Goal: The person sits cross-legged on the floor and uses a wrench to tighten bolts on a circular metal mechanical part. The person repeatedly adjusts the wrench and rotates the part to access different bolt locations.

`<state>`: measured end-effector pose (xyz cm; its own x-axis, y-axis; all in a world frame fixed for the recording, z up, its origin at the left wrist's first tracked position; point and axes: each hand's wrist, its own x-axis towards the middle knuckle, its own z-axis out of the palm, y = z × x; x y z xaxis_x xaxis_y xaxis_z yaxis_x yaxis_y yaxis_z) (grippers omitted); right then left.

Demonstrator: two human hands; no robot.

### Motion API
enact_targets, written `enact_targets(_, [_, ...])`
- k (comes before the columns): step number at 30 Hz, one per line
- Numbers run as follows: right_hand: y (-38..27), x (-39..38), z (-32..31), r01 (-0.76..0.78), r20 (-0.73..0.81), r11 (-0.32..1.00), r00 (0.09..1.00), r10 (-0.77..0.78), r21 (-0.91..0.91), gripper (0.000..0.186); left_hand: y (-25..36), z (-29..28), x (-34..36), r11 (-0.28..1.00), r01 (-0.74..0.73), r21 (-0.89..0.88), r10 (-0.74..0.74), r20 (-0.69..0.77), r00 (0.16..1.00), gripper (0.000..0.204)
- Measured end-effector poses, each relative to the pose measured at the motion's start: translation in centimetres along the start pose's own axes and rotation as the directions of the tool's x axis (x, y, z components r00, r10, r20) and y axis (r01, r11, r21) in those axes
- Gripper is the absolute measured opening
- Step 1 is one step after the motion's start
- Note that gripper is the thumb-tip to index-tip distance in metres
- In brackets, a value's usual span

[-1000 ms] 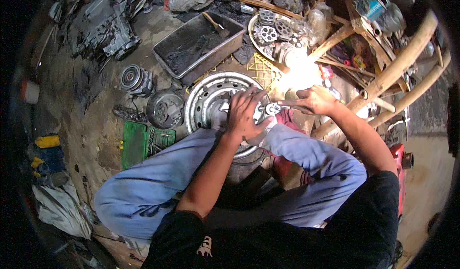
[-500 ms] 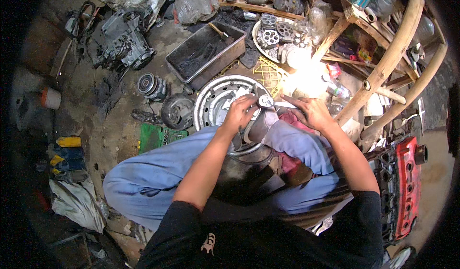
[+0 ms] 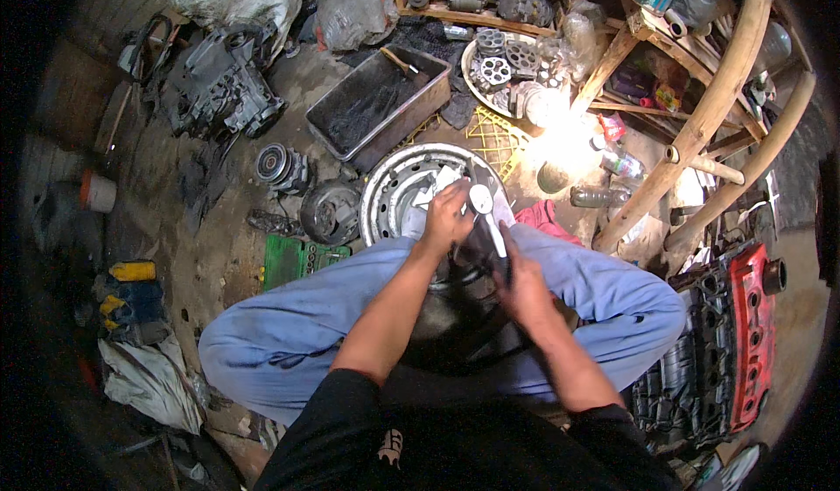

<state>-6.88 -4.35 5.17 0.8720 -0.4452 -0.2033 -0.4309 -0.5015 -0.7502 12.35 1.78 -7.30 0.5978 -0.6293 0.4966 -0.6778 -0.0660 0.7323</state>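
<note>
A shiny ratchet wrench point(image 3: 498, 235) lies between my hands over a steel wheel rim point(image 3: 371, 195). My right hand point(image 3: 527, 288), blurred by motion, is closed round the handle's lower end. My left hand point(image 3: 449, 218) is curled beside the round ratchet head, its fingers closed; what they grip is hidden. Beneath the wrench is a dark, smeared shape, too blurred to name. Pale scraps point(image 3: 442, 178) sit inside the rim. Both my knees are bent to either side of the work.
Beyond the rim stands a black tray point(image 3: 350, 147) with a brush. A basin point(image 3: 472, 77) of metal parts sits beside a bright light. Left are a pulley unit point(image 3: 278, 165) and green socket case point(image 3: 285, 262). A wooden frame point(image 3: 696, 132) and red-topped engine part point(image 3: 749, 342) are on the right.
The wrench handle has swung from pointing right to pointing down toward me, with my right hand moving nearer. My right knee has moved outward; a pink cloth shows more fully beside it.
</note>
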Motion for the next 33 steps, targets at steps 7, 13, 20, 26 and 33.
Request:
enact_targets(7, [3.0, 4.3, -8.5, 0.281, 0.199, 0.857, 0.956, -0.213, -0.432, 0.079, 1.2, -0.5, 1.1, 1.000, -0.015, -0.003, 0.015, 0.064, 0.998, 0.028])
enact_targets(13, [7.2, 14.7, -14.6, 0.407, 0.253, 0.475, 0.900, -0.355, -0.780, 0.051, 1.6, -1.1, 1.3, 1.000, 0.026, 0.003, -0.027, 0.135, 0.991, 0.032])
enact_targets(20, [-1.7, 26.6, -12.1, 0.488, 0.414, 0.003, 0.745, -0.523, -0.873, 0.029, 1.6, -1.0, 1.6, 0.999, -0.012, -0.029, 0.015, 0.086, 0.996, 0.029])
enact_targets(26, [-0.8, 23.4, -12.7, 0.363, 0.325, 0.063, 0.890, -0.320, -0.930, 0.020, 1.4, -0.3, 0.8, 0.999, -0.013, 0.043, 0.014, -0.012, 1.000, 0.029])
enact_targets(33, [2.2, 2.9, -6.6, 0.004, 0.117, 0.465, 0.969, 0.216, -0.885, 0.027, 1.7, 0.0, 0.7, 1.000, 0.022, 0.019, -0.021, -0.050, 0.999, 0.027])
